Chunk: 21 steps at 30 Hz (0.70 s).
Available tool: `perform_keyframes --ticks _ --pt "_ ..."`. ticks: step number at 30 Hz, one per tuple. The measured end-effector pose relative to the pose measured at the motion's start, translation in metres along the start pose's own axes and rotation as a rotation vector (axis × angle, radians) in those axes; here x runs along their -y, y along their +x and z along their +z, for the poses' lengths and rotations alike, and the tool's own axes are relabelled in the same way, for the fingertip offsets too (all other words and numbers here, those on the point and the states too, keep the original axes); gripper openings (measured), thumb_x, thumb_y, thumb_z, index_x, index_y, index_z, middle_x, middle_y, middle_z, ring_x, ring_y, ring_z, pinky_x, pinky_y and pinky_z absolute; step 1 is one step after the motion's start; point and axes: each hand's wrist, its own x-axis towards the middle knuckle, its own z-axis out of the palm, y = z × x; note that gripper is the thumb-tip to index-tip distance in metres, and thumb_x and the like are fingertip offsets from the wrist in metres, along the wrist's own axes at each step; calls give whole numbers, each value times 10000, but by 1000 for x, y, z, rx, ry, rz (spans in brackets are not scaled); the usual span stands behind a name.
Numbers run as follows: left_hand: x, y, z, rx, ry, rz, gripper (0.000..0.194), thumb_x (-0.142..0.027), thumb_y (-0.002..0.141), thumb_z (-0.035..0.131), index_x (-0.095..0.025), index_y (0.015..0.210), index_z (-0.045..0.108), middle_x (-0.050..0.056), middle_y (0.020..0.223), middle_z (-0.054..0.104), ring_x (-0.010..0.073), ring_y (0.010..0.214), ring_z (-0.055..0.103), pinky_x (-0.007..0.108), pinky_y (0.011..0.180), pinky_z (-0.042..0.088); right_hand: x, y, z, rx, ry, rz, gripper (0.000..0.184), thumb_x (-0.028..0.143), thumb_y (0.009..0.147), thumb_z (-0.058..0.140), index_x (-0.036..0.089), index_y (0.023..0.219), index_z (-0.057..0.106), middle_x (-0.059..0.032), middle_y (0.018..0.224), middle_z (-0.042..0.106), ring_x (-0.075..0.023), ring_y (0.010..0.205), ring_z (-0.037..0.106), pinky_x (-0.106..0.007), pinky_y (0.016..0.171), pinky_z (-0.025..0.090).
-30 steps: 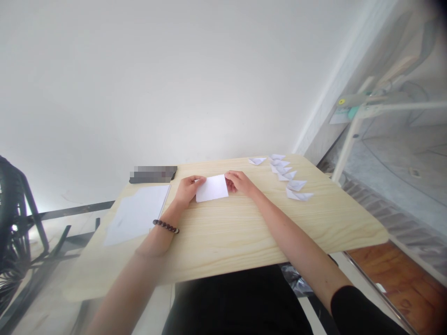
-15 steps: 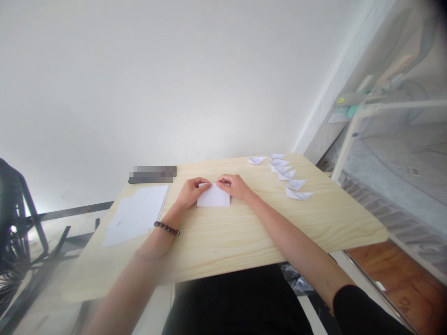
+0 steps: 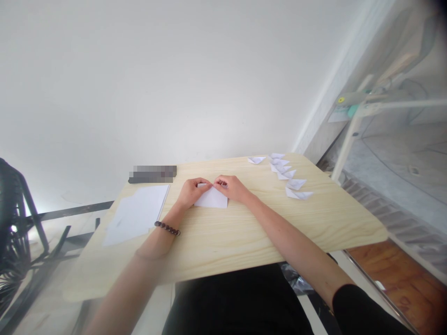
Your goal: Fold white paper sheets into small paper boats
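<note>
A small folded sheet of white paper [image 3: 211,199] lies on the light wooden table [image 3: 223,242] between my hands. My left hand [image 3: 194,190] pinches its upper edge from the left, thumb on top. From the right, my right hand [image 3: 230,187] pinches the same edge close to its middle, so the two thumb tips nearly meet. The fingers cover the paper's top edge. Off to the right stand several folded paper boats [image 3: 286,174], and one more paper boat [image 3: 256,160] sits a little left of them near the back edge.
A stack of white paper sheets [image 3: 134,214] lies at the table's left, beside my left forearm. Behind it is a dark, pixelated long object [image 3: 152,175]. The white wall [image 3: 209,83] rises behind the table. A white metal frame [image 3: 349,139] stands to the right.
The folded paper has shifted slightly left and tilted a little. My right hand has slid left along its upper edge, closer to my left thumb. My left hand has hardly moved.
</note>
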Motion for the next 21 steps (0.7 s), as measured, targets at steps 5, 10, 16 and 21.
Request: perform_keyframes --ticks 5,10,16,21 --pt "0 2 1 -38 22 22 374 -455 675 535 -131 815 655 41 766 652 153 645 558 212 516 389 3 1 0 -7 -17 -43 164 248 800 417 165 797 558 -11 768 593 -104 710 507 -208 647 363" --pt "-2 2 2 -76 45 53 339 -414 674 531 -127 795 664 46 782 666 174 710 582 229 594 420 1 4 -5 21 -39 -102 155 218 812 403 164 824 547 -19 812 587 -108 736 505 -213 678 361" --pt "-6 2 2 -63 79 94 303 -386 676 522 -133 758 666 45 757 673 177 708 596 237 619 427 -4 5 -10 42 -71 -114 174 229 825 395 164 845 555 -34 846 586 -124 774 506 -232 717 364" --pt "-3 3 -3 -49 140 99 300 -390 691 509 -137 742 663 39 724 672 159 669 595 225 607 417 -13 5 -17 17 -77 -102 180 235 822 398 164 839 562 -33 843 592 -124 763 509 -236 723 366"
